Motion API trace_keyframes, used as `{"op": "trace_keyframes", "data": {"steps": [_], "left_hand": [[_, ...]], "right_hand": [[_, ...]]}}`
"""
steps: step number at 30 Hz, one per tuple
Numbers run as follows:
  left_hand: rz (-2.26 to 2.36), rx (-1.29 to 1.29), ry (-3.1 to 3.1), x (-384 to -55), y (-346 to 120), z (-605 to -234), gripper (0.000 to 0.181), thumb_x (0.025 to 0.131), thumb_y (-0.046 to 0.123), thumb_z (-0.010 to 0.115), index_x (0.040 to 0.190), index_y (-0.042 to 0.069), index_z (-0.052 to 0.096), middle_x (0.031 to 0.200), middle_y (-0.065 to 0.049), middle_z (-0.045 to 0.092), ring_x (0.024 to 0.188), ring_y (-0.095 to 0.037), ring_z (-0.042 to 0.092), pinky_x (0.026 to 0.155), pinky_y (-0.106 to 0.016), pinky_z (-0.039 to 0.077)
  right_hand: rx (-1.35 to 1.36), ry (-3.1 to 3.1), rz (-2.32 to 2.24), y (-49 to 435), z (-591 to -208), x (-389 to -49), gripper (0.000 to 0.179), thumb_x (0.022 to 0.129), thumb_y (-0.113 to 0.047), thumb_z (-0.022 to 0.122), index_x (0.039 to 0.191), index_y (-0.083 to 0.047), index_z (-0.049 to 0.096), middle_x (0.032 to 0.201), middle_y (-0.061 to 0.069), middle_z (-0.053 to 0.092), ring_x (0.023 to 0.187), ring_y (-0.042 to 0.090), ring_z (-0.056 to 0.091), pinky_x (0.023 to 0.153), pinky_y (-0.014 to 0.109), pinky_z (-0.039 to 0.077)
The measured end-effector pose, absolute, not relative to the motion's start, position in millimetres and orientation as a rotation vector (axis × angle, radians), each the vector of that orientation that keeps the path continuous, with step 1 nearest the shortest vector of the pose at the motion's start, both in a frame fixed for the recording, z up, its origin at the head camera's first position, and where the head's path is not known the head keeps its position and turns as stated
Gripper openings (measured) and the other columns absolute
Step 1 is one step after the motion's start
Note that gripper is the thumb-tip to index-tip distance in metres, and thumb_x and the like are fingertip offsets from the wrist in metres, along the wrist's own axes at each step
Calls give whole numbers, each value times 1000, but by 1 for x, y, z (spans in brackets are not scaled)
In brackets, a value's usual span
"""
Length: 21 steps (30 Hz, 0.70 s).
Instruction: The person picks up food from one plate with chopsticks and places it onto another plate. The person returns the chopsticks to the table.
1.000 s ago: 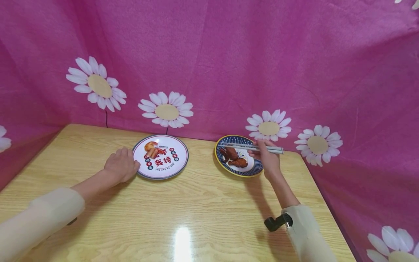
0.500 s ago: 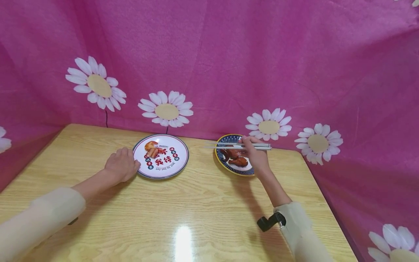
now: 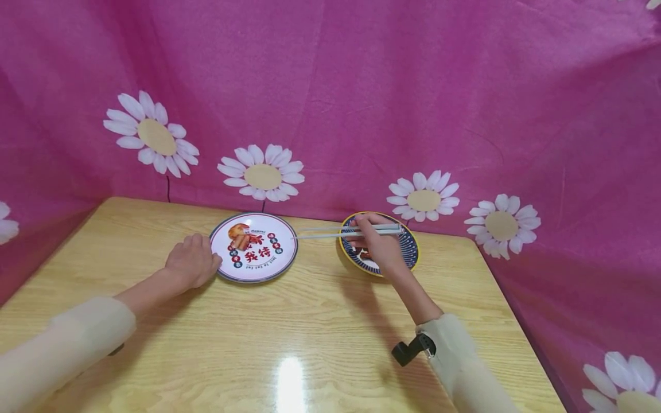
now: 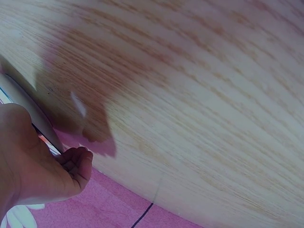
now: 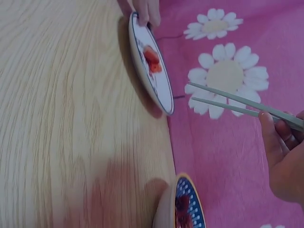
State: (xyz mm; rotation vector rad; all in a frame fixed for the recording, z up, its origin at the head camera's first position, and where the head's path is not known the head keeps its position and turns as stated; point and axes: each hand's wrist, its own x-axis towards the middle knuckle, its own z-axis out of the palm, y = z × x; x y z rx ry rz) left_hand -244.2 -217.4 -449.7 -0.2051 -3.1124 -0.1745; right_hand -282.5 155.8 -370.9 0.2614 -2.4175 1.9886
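My left hand [image 3: 191, 263] holds the left rim of a round white plate [image 3: 290, 234] with a blue edge and red printed characters. A golden-orange food piece [image 3: 238, 230] and a striped, brownish piece [image 3: 240, 244] lie on that plate. With my right hand [image 3: 381, 245] I hold a pair of pale chopsticks [image 5: 232, 102] above the blue-patterned, yellow-rimmed bowl [image 3: 411, 252]. Their tips point left, near the plate's right rim in the head view. Nothing is between them, and they stand slightly apart. Glazed brown meat [image 3: 366, 256] sits in the bowl, partly hidden by my right hand.
Both dishes stand near the back edge of a light wood table [image 3: 232, 344]. A pink cloth [image 3: 330, 103] with white daisies hangs behind it. A black wrist camera [image 3: 413, 349] sticks out from my right sleeve.
My right hand has moved left with the chopsticks, from the bowl's right side to over the bowl, and the tips now reach toward the plate. My left hand and both dishes have stayed put.
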Motion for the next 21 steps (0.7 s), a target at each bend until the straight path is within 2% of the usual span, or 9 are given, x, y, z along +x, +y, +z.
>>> {"op": "trace_keyframes", "data": {"steps": [1, 4, 8, 15, 21], "left_hand": [[-184, -201, -3112, -244, -217, -450, 43, 98, 24, 45, 100, -19, 46, 86, -21, 42, 85, -37, 49, 77, -52, 48], [-208, -191, -3116, -244, -217, -450, 43, 97, 24, 45, 100, -18, 46, 86, -20, 42, 85, -36, 48, 77, -52, 47], [-204, -186, -3119, -245, -217, -450, 43, 98, 25, 45, 101, -18, 46, 87, -20, 41, 86, -36, 48, 78, -52, 46], [-193, -189, -3129, -244, -218, -449, 44, 97, 25, 45, 103, -19, 46, 89, -22, 42, 91, -39, 49, 81, -53, 46], [-203, -186, -3110, -243, -217, -449, 44, 97, 25, 46, 103, -19, 47, 89, -23, 43, 91, -40, 50, 81, -54, 46]], "right_hand": [[277, -2419, 1977, 152, -371, -283, 37, 101, -32, 56, 103, 4, 65, 80, 10, 73, 64, 12, 70, 43, 24, 42], [373, -2340, 2023, 141, -373, -283, 32, 102, -22, 55, 99, 8, 64, 82, 6, 71, 67, 15, 71, 47, 23, 48], [501, -2195, 2161, 124, -374, -281, 30, 102, -11, 55, 98, 18, 59, 89, 13, 67, 69, 14, 71, 61, 26, 57], [592, -2213, 2134, 98, -377, -276, 29, 102, -10, 55, 95, 17, 62, 86, 14, 67, 70, 16, 71, 63, 33, 58], [616, -2235, 2097, 80, -381, -276, 29, 101, -10, 56, 94, 17, 63, 83, 15, 69, 72, 24, 72, 65, 42, 59]]}}
